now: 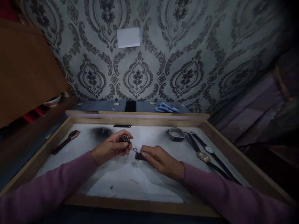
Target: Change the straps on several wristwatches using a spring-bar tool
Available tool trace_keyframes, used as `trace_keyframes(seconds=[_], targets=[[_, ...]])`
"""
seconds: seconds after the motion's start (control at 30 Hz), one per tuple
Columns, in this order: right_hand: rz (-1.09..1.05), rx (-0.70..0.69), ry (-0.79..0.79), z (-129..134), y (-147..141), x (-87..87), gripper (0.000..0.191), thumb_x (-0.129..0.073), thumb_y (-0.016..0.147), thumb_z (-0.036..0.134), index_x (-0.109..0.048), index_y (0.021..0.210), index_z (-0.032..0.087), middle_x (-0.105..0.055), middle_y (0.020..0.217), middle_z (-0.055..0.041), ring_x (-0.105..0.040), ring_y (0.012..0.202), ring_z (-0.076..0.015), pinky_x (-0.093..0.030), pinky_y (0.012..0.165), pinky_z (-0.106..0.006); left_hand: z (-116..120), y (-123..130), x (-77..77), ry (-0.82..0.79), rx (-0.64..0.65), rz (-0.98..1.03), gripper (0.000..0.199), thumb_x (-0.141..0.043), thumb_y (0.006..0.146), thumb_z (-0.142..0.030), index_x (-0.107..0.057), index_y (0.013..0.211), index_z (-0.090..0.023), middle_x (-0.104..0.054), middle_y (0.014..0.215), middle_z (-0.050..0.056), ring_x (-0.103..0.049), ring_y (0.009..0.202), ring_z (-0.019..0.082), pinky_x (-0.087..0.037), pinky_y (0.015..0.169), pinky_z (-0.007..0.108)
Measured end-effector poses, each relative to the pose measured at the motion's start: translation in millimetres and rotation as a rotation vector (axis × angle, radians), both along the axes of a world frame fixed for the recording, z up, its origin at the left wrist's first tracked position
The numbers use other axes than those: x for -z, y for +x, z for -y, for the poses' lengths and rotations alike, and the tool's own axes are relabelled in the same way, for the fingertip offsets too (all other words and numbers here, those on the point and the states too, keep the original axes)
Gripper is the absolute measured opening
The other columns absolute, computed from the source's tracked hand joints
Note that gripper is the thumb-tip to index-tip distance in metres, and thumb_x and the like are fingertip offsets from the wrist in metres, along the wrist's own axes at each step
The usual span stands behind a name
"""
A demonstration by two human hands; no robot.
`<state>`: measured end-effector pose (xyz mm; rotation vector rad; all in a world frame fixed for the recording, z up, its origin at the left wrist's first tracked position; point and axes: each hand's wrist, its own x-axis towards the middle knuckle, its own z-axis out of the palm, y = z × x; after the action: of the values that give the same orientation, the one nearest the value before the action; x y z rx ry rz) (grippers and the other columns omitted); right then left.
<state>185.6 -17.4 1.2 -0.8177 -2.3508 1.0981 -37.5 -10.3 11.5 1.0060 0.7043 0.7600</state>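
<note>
In the middle of the head view, my left hand [106, 150] pinches a round dark-faced watch head [125, 139] between thumb and fingers. No strap shows on that watch head. Just to its right, my right hand [162, 160] is closed on a short dark strap-like piece [139, 156]. A thin loop [135, 150] sticks up from the piece's free end, close to my left fingertips but apart from them. The rest of the dark piece is hidden inside my right fist. Both hands hover over the pale bottom of a shallow wooden-framed tray [140, 205].
A strapped watch [73, 134] lies at the tray's left. Towards the right are a grey-banded square watch [176, 134], a gold-cased watch [203, 156] and a white-faced watch [209, 149]. Behind the tray rests a blue cloth [166, 107]; a wooden cabinet [25, 68] stands left.
</note>
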Motion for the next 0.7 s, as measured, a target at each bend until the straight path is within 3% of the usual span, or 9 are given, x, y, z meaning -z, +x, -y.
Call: trace_keyframes(seconds=[0.47, 0.6, 0.7], targets=[[0.009, 0.015, -0.013, -1, 0, 5.2, 0.032, -0.034, 0.098, 0.035, -0.040, 0.071, 0.020, -0.042, 0.054, 0.0051, -0.038, 0.047, -0.0087, -0.030, 0.051, -0.023, -7, -12, 0.8, 0.167, 0.102, -0.238, 0.022, -0.067, 0.080, -0.030, -0.056, 0.089, -0.013, -0.067, 0.080, 0.008, -0.056, 0.063, 0.011, -0.038, 0.052, 0.020], [-0.013, 0.043, -0.038, 0, 2, 3.7, 0.036, -0.034, 0.098, 0.041, -0.044, 0.072, 0.019, -0.045, 0.055, 0.0039, -0.040, 0.048, -0.0090, -0.032, 0.051, -0.022, -8, -14, 0.8, 0.159, 0.099, -0.272, 0.025, -0.069, 0.077, -0.030, -0.055, 0.091, -0.013, -0.065, 0.083, 0.007, -0.065, 0.075, 0.016, -0.043, 0.055, 0.021], [-0.065, 0.081, -0.097, 2, 3, 3.3, 0.043, -0.035, 0.097, 0.051, -0.044, 0.069, 0.019, -0.044, 0.054, 0.0040, -0.039, 0.049, -0.0092, -0.031, 0.050, -0.022, -9, -15, 0.3, 0.196, 0.107, -0.352, 0.028, -0.068, 0.078, -0.031, -0.053, 0.095, -0.014, -0.065, 0.085, 0.007, -0.066, 0.071, 0.017, -0.042, 0.050, 0.021]])
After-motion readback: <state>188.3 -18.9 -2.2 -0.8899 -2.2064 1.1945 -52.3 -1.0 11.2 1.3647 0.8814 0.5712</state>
